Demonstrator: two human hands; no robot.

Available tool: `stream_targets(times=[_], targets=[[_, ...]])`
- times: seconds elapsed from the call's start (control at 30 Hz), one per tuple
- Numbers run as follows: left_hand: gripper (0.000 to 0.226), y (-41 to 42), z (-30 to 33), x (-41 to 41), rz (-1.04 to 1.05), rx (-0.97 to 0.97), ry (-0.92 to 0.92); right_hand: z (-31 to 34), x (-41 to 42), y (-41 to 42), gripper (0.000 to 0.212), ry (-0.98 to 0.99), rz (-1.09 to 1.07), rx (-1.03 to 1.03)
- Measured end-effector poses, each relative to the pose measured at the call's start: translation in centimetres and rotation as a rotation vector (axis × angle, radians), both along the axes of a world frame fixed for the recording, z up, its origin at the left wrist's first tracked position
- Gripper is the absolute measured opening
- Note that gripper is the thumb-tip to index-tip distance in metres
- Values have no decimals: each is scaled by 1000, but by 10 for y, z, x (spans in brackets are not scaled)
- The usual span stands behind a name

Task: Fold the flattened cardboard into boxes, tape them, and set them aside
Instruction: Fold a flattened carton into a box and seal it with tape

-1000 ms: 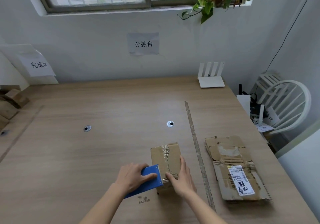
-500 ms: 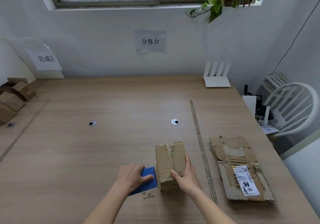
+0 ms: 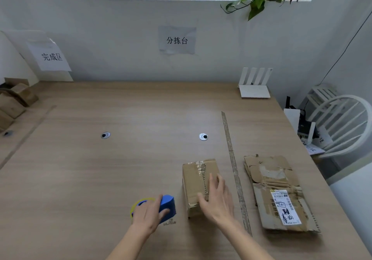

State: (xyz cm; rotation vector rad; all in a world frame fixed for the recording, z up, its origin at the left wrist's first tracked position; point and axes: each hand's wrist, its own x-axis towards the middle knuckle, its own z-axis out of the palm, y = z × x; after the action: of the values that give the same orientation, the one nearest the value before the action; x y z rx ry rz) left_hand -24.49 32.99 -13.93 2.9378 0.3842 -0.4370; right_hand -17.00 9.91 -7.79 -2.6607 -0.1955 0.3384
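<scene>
- The left hand (image 3: 148, 213) grips the blue tape dispenser (image 3: 166, 205), now drawn clear of the box and resting on the surface (image 3: 100, 179); a second ago it was pressed against the box's near end.
- The taped box (image 3: 196, 181) stands near centre, apart from the dispenser.
- The right hand (image 3: 216, 198) lies open, fingers spread over the box top.
- Flattened cardboard (image 3: 275, 191) stays stacked at right.

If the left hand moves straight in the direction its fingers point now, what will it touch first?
The left hand lies on the blue tape dispenser, fingers pointing right and slightly away. Continuing so, it would probably meet the box first, at its left side; depth is unclear.
</scene>
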Motion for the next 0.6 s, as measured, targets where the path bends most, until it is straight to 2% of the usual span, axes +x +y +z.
stream_targets(times=[0.07,0.13,0.23,0.37,0.47,0.6], targets=[[60,-2,-12,-9,10,18,56,-3,-6,15,118,26,19,-112],[61,-3,-22,-16,28,-10,67,-11,-11,26,126,16,30,-208],[61,3,-30,-19,51,-27,58,-14,-3,19,119,-22,122,-228],[63,12,-43,-29,51,-33,109,-7,25,-25,119,-30,458,-241],[68,19,-54,-36,59,-50,110,3,48,-49,114,-79,660,-389],[84,16,-53,-32,68,-60,133,14,53,-61,106,-230,666,-470]])
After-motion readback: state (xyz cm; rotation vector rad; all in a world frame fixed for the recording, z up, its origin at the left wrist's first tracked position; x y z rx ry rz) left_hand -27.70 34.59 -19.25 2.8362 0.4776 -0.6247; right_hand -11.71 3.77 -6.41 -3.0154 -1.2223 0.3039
